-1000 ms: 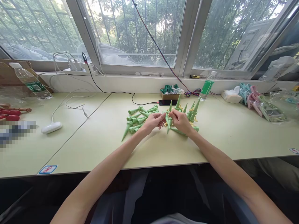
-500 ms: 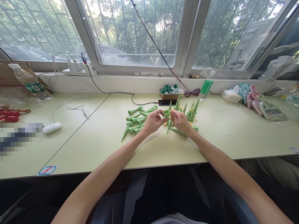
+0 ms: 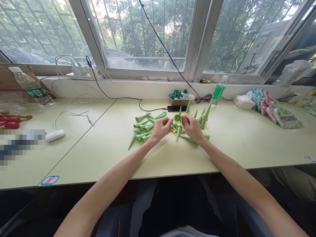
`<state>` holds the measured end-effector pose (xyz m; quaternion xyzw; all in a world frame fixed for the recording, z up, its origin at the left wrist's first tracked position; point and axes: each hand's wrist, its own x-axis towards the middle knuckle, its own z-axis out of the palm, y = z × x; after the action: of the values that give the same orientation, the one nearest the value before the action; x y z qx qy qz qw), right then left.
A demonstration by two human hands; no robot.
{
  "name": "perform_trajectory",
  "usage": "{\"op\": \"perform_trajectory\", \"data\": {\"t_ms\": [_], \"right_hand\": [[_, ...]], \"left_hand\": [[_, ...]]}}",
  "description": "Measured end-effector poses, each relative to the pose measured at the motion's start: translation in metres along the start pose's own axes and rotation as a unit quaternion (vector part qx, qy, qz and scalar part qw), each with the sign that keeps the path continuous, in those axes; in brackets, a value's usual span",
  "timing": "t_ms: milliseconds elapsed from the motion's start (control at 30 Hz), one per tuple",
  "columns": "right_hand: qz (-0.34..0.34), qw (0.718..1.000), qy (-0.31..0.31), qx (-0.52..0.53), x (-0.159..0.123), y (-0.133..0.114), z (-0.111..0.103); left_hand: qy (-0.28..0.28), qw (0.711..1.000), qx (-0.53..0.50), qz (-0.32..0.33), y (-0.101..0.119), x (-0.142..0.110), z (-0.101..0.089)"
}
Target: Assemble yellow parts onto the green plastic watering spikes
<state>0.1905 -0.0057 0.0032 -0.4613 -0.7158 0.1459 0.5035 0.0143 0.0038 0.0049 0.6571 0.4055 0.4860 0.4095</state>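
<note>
Cup (image 3: pixel 177 118) is now showing its mouth to the camera, just right of frame centre; half a second ago it was sitting slightly lower and left, with left fingers around its side. Left hand (image 3: pixel 161 127) is now standing just off the rim, fingers curling nearly closed; can't tell if they're pinching anything small. Right hand (image 3: pixel 193 127) is keeping its place, thumb and index drawn together at the cup's right edge, apparently gripping it; exact contact is hidden. My read: the right is carrying the cup alone, leaving the left free to work on it. Spike (image 3: pixel 178 133) is pointing down below the cup; can't tell if they're joined. Loose spikes (image 3: pixel 143 127) left of centre are lying as before. Standing spikes (image 3: pixel 206 115) and yellow bits (image 3: pixel 174 131) aren't visibly changing.
</note>
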Motion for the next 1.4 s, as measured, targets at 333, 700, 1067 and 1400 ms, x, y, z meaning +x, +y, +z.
{"op": "perform_trajectory", "data": {"t_ms": [333,700,1067,1400], "right_hand": [[-0.009,0.998,-0.067,-0.015,-0.002,-0.001,0.000],[-0.024,0.996,-0.073,-0.039,0.002,0.002,-0.002],[-0.019,0.996,-0.067,-0.052,0.003,0.005,0.002],[0.006,1.000,-0.004,-0.011,0.001,0.002,0.006]], "left_hand": [[-0.094,0.975,-0.127,-0.159,0.003,0.000,0.001],[-0.107,0.993,0.037,0.024,-0.006,-0.005,-0.002],[-0.028,0.983,0.115,0.140,-0.011,-0.004,0.000],[0.051,0.982,0.144,0.115,-0.004,-0.001,0.000]]}}
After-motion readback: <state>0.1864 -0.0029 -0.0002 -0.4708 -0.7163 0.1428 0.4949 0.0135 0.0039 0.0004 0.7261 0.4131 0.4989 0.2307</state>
